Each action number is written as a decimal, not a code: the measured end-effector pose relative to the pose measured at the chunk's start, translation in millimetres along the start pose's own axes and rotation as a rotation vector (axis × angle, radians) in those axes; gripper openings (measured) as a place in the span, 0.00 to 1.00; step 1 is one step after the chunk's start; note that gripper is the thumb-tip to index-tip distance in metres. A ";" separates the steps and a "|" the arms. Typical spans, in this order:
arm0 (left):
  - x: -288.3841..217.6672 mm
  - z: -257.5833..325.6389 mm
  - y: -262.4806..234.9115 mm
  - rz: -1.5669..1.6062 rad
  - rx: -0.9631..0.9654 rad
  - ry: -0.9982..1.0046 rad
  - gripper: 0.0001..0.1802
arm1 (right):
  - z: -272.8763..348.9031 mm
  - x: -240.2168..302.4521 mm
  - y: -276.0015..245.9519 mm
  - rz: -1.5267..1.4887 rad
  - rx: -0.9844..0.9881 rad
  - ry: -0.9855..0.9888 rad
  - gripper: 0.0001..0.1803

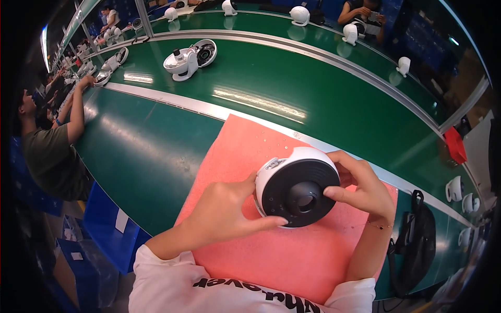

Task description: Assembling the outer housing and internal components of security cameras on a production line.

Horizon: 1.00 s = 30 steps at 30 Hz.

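A round white security camera [282,180] with a black front and a protruding dark lens is tilted so that its front faces me. My left hand [224,208] grips its left side, thumb along the lower rim of the black front. On the other side, my right hand [365,188] is wrapped round the edge, its thumb resting on the black front next to the lens. Both hands' remaining fingers are partly hidden by the housing. Under the camera lies a pink cloth [235,250], with several tiny bits scattered near its far edge.
Beyond a metal rail runs a green conveyor [261,78] carrying an opened white camera [182,62]. A black bag [417,245] lies at right. Blue bins [109,224] stand lower left. A co-worker [52,135] reaches toward the belt at left; other people sit farther off.
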<state>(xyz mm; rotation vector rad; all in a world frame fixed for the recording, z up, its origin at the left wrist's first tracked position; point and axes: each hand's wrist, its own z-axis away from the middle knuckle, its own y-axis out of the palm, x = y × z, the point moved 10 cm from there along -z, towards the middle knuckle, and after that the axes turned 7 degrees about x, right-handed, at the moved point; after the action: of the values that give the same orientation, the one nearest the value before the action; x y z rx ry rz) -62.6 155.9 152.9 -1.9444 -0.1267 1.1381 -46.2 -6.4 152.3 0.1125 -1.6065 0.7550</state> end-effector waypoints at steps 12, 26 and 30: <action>8.7 5.2 -7.2 -0.305 0.173 -0.274 0.24 | -2.7 -20.9 18.7 -0.237 -0.046 0.212 0.13; 11.2 3.8 -4.0 -0.442 0.329 -0.304 0.31 | 1.7 -8.3 14.0 0.414 -0.267 0.288 0.21; 10.9 12.4 -4.8 -0.417 0.320 -0.293 0.32 | 8.2 48.1 24.5 0.484 -0.431 -0.171 0.16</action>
<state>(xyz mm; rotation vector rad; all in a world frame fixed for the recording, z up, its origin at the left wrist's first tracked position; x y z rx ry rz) -64.1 171.7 146.4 -1.3806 -0.4564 1.0763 -74.8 25.0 186.6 -0.5537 -1.9540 0.7572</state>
